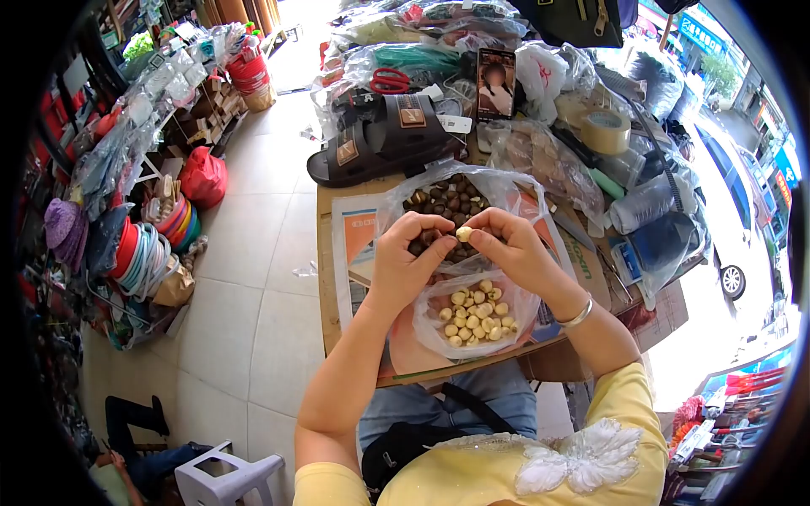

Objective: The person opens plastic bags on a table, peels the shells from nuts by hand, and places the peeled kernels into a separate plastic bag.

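Observation:
Between the thumb and fingers of my right hand is a peeled, cream-coloured nut. My left hand is closed in a pinch close beside it; something dark brown shows at its fingertips, but I cannot tell it from the nuts behind. Both hands are above the near side of a clear plastic bag of dark brown, unpeeled nuts, partly hidden by my fingers. Nearer my body, a second clear plastic bag lies open with many peeled cream nuts in it.
Dark sandals, red-handled scissors, a propped phone and tape rolls crowd the table's far side. A knife lies right of the bags. A white stool and a seated person are at lower left.

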Tool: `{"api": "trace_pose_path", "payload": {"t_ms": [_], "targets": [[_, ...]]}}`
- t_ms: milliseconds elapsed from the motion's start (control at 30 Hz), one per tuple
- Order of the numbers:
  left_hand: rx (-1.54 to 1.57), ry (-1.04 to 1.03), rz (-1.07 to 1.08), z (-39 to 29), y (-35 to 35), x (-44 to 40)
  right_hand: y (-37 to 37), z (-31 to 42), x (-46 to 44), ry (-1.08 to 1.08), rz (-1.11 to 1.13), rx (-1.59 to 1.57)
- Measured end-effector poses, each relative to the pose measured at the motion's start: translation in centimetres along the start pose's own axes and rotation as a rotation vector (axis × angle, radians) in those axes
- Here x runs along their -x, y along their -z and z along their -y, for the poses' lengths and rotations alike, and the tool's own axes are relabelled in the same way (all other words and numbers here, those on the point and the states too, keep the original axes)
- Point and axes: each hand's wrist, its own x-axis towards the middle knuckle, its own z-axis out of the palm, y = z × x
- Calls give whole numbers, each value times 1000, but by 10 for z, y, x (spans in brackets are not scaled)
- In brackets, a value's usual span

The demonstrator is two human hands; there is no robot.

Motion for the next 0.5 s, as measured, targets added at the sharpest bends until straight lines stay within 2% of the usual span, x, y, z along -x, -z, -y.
{"api": "trace_pose_path", "payload": {"t_ms": [67, 400, 467, 500], "targets": [[-146, -151, -22, -2, -1, -1, -2, -3, -3, 59, 10, -9], [-182, -232, -41, 0, -1, 0, -4, -3, 3, 88, 24, 7], [67, 116, -83, 4, -1, 1, 0, 11, 13, -51, 145, 157], [67, 117, -84, 3, 2, 0, 2, 13, 18, -52, 146, 157]]}}
